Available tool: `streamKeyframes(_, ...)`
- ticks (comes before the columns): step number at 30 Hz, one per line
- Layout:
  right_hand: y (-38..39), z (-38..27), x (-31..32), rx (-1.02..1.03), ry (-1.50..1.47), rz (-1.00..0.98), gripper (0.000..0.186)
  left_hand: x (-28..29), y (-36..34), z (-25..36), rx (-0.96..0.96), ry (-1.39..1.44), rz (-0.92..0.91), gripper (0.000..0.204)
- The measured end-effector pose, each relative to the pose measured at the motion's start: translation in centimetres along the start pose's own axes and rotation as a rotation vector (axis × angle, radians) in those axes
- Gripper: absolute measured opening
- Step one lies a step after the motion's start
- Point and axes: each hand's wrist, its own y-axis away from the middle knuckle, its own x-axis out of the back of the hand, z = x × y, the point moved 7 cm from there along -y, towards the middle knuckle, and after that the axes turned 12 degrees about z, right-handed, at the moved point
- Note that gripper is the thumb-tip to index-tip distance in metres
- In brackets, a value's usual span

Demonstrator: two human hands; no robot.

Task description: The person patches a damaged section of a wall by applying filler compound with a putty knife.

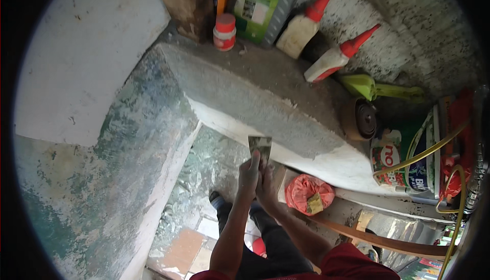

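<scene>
Patchy, paint-worn wall [102,193] filled the left of the frame. Nearest, at its centre, the left grip [248,175] was closed on a flat-bladed tool [262,145], thumb against the blade; the right grip [265,185] lay right up against it, though I couldn't tell how tightly it was closed. Just right of them sat a pinkish-red plastic bag [297,189]. Beyond, a concrete ledge [229,87] carried red-tipped bottles [329,61], upper right.

forearms bare, reaching up from the lower edge and converging. left forearm [228,234] steeper, right forearm [301,229] slanting in from the right. left hand [248,177] gripping, thumb extended forward; right hand [266,184] close beside it, finger detail unclear.
</scene>
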Motion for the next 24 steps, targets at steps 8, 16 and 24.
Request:
streamKeyframes(8, -10.6, -7.7, 2.6, 0.207, -0.106, 0.015, 0.048, -4.1, 0.2, 14.1, -0.268, 0.083, -0.113, 0.049)
streamKeyframes(16, -1.6, -2.9, 0.4, 0.233, -0.003, 0.087, 0.043, 0.6, -2.1, 0.1, 0.004, 0.067, 0.062, 0.052)
streamKeyframes(24, -12.2, -9.9, -1.8, -0.021, -0.269, 0.096, 0.033, -2.3, -2.0, 17.9, -0.234, -0.043, -0.091, 0.054)
